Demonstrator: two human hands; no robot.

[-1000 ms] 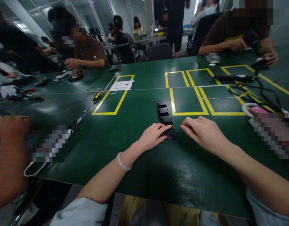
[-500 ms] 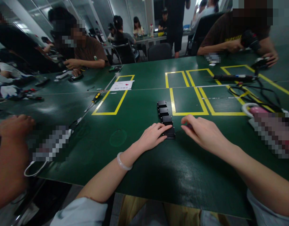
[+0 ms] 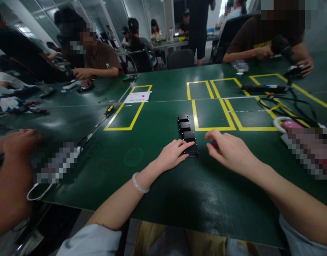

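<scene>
Four small black boxes (image 3: 186,134) lie in a straight row on the green table (image 3: 158,192), end to end and touching, just left of a yellow taped rectangle (image 3: 213,113). The row runs away from the person, so the nearest box (image 3: 192,150) is the one within easy reach of both hands.

Left hand (image 3: 172,155): palm down, fingers loosely spread, fingertips lying on the left edge and top of the nearest box. It reads as steadying the box against the table rather than lifting it; nothing is pinched. A pale bangle (image 3: 139,184) sits on that wrist.

Right hand (image 3: 230,150): just right of the nearest box, knuckles up, fingers curled downward, thumb and forefinger drawn toward each other near the table. Something small and dark may sit under the fingertips, but the hand covers it; I cannot tell if it grips anything or touches the box.

Other markings: more yellow outlines farther right, a white paper (image 3: 137,96) inside the left outline, a screwdriver (image 3: 104,115) lying beside it.

Hard to read: the near side of the closest box is hidden under the left fingers. A blurred patch (image 3: 310,151) covers whatever lies at the right edge beside a tape roll (image 3: 283,124) and black cables (image 3: 288,106). Another blurred patch (image 3: 58,163) lies at the left, next to another person's hand (image 3: 19,142). Other people sit across the table; what they handle is too small to name.
</scene>
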